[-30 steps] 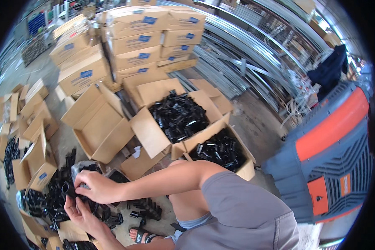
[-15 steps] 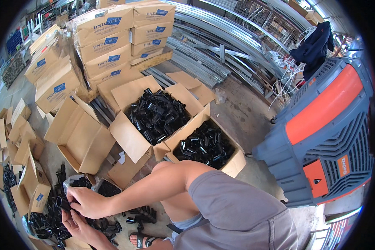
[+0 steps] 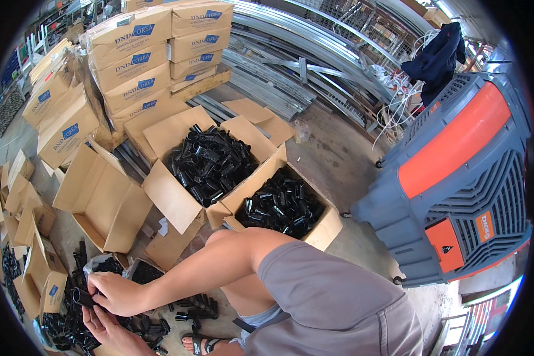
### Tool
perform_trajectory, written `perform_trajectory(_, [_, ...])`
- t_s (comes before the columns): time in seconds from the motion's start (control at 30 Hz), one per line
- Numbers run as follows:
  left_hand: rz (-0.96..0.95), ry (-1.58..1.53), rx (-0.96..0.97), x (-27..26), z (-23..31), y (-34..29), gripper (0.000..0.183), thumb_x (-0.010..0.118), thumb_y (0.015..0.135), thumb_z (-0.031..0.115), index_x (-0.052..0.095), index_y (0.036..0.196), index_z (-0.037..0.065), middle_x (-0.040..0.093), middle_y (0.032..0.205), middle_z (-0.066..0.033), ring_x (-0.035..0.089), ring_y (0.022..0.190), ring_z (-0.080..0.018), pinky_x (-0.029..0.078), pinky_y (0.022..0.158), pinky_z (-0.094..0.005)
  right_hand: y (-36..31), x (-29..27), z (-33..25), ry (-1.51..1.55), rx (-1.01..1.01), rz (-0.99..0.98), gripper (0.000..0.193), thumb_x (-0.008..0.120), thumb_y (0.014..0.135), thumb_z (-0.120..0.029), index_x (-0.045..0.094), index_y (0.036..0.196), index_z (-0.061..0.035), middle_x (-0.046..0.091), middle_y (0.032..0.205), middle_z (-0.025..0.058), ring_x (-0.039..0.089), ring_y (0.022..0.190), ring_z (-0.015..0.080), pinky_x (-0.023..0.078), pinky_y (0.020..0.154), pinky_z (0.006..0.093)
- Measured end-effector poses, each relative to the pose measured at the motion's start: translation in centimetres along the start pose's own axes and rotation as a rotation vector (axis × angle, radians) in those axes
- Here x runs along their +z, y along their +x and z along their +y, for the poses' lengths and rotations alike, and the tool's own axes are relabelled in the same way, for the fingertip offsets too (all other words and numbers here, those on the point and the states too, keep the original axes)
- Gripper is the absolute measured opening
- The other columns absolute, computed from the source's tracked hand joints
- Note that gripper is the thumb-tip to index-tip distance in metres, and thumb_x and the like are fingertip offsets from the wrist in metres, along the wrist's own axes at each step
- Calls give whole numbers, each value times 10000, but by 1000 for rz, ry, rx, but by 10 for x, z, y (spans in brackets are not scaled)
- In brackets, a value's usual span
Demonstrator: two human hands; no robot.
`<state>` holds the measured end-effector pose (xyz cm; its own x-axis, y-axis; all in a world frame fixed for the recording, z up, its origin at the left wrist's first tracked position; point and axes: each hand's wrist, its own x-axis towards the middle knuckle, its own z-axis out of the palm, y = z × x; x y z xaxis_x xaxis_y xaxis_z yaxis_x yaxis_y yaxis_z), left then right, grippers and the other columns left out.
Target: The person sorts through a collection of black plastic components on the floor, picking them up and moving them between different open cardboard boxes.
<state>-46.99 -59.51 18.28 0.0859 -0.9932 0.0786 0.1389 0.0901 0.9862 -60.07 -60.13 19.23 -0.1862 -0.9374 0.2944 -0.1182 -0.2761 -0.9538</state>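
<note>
Black tube sat on the near side of the open carton, right hand fingers closed around it; left hand fingertips touched its underside, their grip unclear. The view had swung, yet handling continued unchanged.

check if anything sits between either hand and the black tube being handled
Nothing visible does: the right hand holds the black tube directly, and the left hand is at its lower side.
</note>
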Motion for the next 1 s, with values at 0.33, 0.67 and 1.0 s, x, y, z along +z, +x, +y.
perform_trajectory(0.33, [48, 29, -53, 6, 13, -5, 370, 540, 1056, 59, 474, 1414, -2, 591, 1333, -156, 604, 1181, -214, 510, 1007, -338, 3, -4, -4, -63, -5, -19, 168, 662, 826, -55, 601, 958, 31, 652, 927, 230, 633, 968, 420, 500, 833, 472])
perform_trajectory(0.67, [30, 21, -51, -2, 16, -6, 345, 560, 1051, 73, 493, 1384, 8, 611, 1298, -130, 619, 1157, -187, 537, 961, -321, -4, 1, -13, -102, -137, 11, 139, 638, 872, -75, 585, 898, 51, 613, 983, 234, 611, 991, 417, 499, 870, 477])
perform_trajectory(1.0, [-35, -15, -56, 5, 24, -15, 328, 575, 1037, 54, 511, 1355, 11, 606, 1326, -155, 614, 1189, -213, 543, 983, -345, -3, -13, -30, 17, -20, -12, 213, 601, 931, -137, 588, 987, 68, 636, 1077, 234, 636, 1015, 418, 498, 874, 495])
